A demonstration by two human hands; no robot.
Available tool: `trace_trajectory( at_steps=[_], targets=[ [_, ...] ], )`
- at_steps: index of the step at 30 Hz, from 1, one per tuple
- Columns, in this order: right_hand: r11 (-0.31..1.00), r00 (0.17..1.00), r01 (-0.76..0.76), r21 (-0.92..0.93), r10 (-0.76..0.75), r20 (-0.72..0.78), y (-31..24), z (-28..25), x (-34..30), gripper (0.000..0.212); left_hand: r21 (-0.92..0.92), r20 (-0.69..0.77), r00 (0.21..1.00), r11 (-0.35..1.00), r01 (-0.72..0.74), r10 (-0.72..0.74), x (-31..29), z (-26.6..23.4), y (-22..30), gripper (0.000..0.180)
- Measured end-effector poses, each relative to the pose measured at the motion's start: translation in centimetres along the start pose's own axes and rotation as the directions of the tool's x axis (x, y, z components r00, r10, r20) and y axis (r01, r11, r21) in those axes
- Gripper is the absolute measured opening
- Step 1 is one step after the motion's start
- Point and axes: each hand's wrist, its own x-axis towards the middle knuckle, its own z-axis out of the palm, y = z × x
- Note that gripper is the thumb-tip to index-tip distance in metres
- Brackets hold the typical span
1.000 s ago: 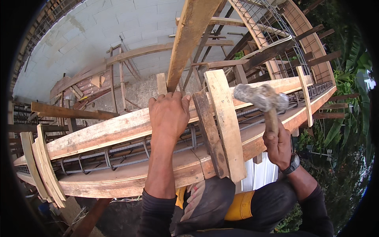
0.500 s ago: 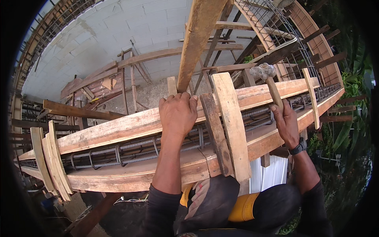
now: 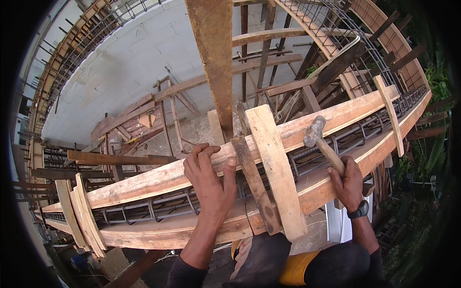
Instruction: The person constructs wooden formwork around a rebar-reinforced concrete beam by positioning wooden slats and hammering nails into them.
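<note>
My right hand (image 3: pixel 346 184) is wrapped round the wooden handle of a hammer (image 3: pixel 327 149). The worn metal head is up and to the left, over the gap between the two form boards. My left hand (image 3: pixel 210 178) lies at the top edge of the far form board (image 3: pixel 144 169), thumb spread away from the fingers and nothing held. Just right of it, a dark short batten (image 3: pixel 257 185) and a paler, wider cross-piece (image 3: pixel 277 173) span both boards. Between the boards runs a steel rebar cage (image 3: pixel 158 210), partly hidden by my left forearm. The near form board (image 3: pixel 177 235) passes above my knees.
A tall timber post (image 3: pixel 211 67) rises behind the far board. Several cross-battens (image 3: pixel 81 213) straddle the form at left, another (image 3: pixel 389 115) at right. Beyond stand a grey block wall (image 3: pixel 139 62) and more rebar (image 3: pixel 360 53). Loose timber (image 3: pixel 132 126) lies below.
The hammer and right hand have come down, the hammer head now lower and farther left. My left hand has loosened, its fingers and thumb spreading apart. The view has shifted slightly.
</note>
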Motion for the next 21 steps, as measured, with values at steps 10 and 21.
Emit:
trace_trajectory(
  at_steps=[10,21],
  targets=[
    [0.997,0.999,0.027,-0.067,-0.029,-0.028,-0.9,0.8,0.1,0.034,-0.118,0.642,0.685,0.838,0.533,-0.345,-4.6,1.5,4.1,0.067],
    [0.997,0.999,0.033,-0.064,-0.035,-0.035,-1.2,1.2,-0.1,0.034,-0.322,0.681,0.606,0.576,0.752,-0.41,-3.4,-9.3,-2.7,0.048]
  ],
)
